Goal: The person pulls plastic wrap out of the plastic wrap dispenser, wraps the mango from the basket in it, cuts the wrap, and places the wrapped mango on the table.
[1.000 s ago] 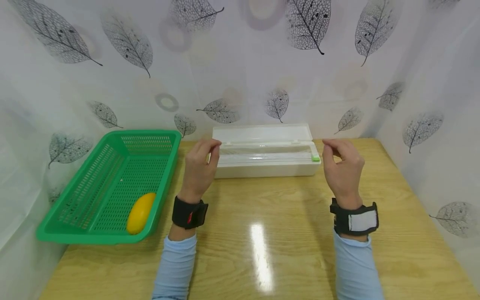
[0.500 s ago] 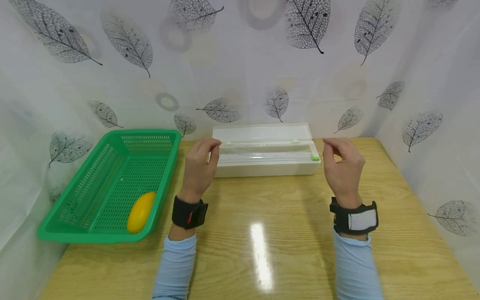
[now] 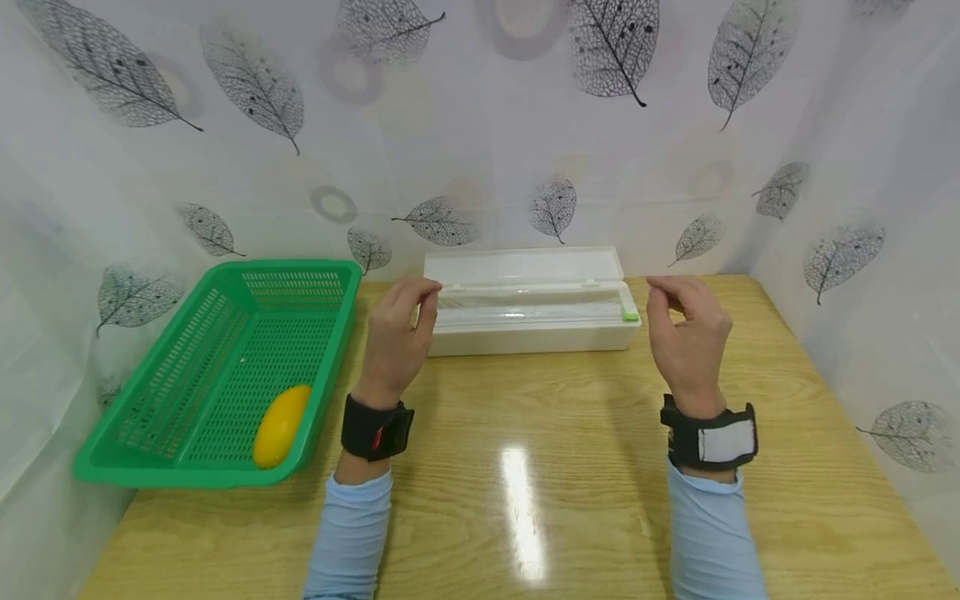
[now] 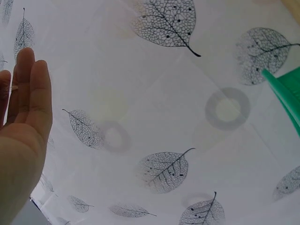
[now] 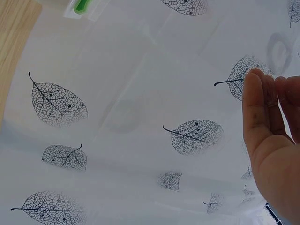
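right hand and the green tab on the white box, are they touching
Apart. The right wrist view shows a wide stretch of curtain between the right hand and the green tab.

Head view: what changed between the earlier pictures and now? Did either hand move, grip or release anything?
Nothing visibly changed: no clear movement, nothing taken hold of or let go. The left hand and right hand stay raised, apparently pinching clear plastic film. The long white plastic box stays with its lid open, and the yellow oval fruit stays in the green perforated plastic basket.
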### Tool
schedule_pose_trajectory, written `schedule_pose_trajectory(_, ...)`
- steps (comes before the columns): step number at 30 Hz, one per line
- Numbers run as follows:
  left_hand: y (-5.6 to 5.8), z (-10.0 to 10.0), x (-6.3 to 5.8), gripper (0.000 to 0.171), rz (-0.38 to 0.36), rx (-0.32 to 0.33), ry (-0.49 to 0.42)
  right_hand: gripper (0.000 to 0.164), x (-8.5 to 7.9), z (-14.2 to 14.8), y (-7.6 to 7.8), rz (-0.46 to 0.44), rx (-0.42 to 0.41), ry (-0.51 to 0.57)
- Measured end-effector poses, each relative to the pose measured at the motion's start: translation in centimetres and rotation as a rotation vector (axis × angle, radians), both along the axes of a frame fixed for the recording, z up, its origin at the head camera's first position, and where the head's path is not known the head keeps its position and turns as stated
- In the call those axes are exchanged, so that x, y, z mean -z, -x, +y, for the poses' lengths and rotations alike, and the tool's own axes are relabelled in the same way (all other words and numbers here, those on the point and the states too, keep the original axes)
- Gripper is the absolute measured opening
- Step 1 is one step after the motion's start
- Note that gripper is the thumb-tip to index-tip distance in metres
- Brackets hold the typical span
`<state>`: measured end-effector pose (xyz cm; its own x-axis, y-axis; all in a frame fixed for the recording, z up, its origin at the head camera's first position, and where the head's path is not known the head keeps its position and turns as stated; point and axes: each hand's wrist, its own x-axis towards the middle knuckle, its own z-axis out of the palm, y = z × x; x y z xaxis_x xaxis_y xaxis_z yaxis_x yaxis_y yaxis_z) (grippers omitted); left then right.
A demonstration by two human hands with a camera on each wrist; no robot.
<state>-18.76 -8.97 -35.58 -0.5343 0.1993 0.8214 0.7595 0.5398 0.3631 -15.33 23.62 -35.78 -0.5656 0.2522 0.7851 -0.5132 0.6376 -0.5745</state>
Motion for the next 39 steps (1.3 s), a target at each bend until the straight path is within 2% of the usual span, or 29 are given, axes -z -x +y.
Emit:
schedule_pose_trajectory(31, -0.39, -0.19, -0.65, 0.008, 0.020, 0.017, 0.004, 0.017, -0.63, 0.07, -0.44, 0.001, 0.011, 0.004)
schedule_pose_trajectory(39, -0.64, -0.17, -0.95, 0.008, 0.048, 0.018, 0.006, 0.016, -0.70, 0.15, -0.64, -0.005, 0.015, 0.017)
